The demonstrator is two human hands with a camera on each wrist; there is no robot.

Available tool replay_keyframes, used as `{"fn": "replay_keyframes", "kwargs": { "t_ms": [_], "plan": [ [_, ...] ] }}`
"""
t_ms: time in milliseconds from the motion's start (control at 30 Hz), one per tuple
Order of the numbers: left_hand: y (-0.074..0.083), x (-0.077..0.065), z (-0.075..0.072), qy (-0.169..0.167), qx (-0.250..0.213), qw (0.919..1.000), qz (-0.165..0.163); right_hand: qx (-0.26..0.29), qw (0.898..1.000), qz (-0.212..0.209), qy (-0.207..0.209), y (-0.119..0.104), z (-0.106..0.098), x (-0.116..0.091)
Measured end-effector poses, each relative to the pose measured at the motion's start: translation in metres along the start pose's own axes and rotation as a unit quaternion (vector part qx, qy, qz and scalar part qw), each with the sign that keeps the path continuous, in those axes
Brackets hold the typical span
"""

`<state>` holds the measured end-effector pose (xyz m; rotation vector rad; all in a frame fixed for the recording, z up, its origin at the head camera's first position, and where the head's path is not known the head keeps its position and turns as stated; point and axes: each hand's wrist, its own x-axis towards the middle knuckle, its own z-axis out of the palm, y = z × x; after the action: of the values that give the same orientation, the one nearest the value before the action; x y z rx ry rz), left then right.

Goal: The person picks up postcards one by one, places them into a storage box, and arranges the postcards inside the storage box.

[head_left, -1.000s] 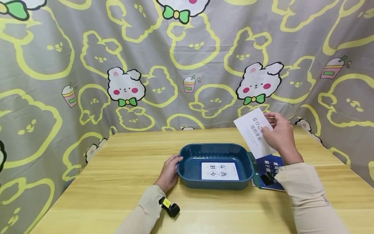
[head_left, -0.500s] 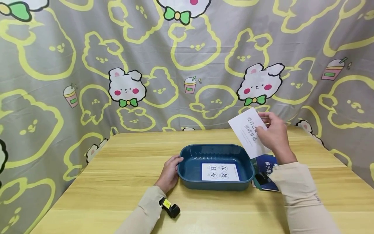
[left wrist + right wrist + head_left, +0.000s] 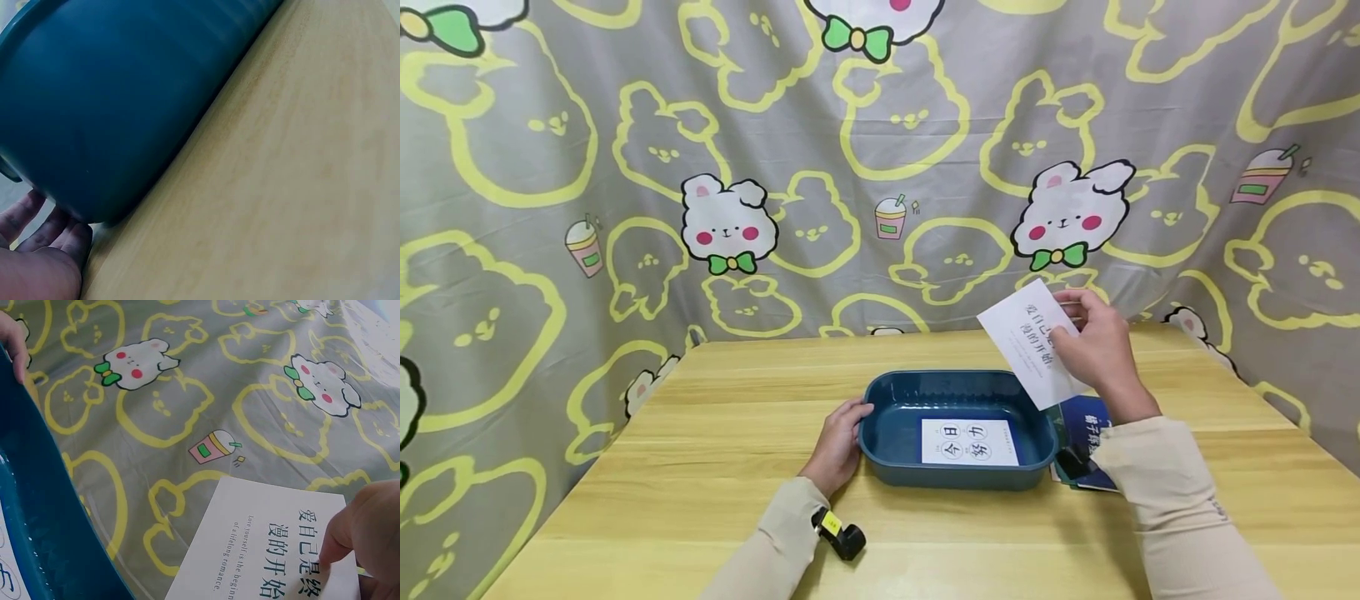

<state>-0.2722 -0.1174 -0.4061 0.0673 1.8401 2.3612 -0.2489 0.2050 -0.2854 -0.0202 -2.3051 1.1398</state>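
A dark teal plastic basin (image 3: 955, 477) stands on the wooden table. My left hand (image 3: 837, 446) grips its left end, one fingertip over the rim; in the left wrist view, other fingers (image 3: 47, 234) touch the outer wall. Inside the basin lies a white card with large circled characters (image 3: 973, 442), a blue edge showing beneath it. My right hand (image 3: 1101, 354) pinches a white card printed with text (image 3: 1026, 346) by its right edge, thumb in front. This card is tilted above the basin's right end, and it is readable in the right wrist view.
Several blue and green cards (image 3: 1086, 421) lie on the table right of the basin, partly hidden by the right wrist and its black camera (image 3: 1075, 461). A patterned grey curtain (image 3: 820, 292) hangs behind the wooden table (image 3: 715, 400).
The right hand has moved left with its white card, from over the loose cards toward the basin's right end. The left hand and basin stay in place.
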Motion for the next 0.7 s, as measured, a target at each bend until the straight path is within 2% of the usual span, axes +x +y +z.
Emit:
{"fn": "replay_keyframes", "kwargs": {
  "t_ms": [167, 400, 700],
  "plan": [
    [-0.001, 0.0, 0.0, 0.001, 0.0, 1.0, 0.001, 0.01, 1.0, -0.009, -0.001, -0.001, 0.004, -0.002],
    [-0.002, -0.003, -0.001, 0.0, -0.001, 1.0, -0.006, 0.022, 0.999, -0.012, -0.037, -0.004, 0.011, -0.005],
    [0.0, -0.001, 0.002, -0.001, 0.003, 1.0, 0.0, 0.016, 0.997, -0.043, -0.058, -0.001, 0.017, -0.005]
  ]
}}
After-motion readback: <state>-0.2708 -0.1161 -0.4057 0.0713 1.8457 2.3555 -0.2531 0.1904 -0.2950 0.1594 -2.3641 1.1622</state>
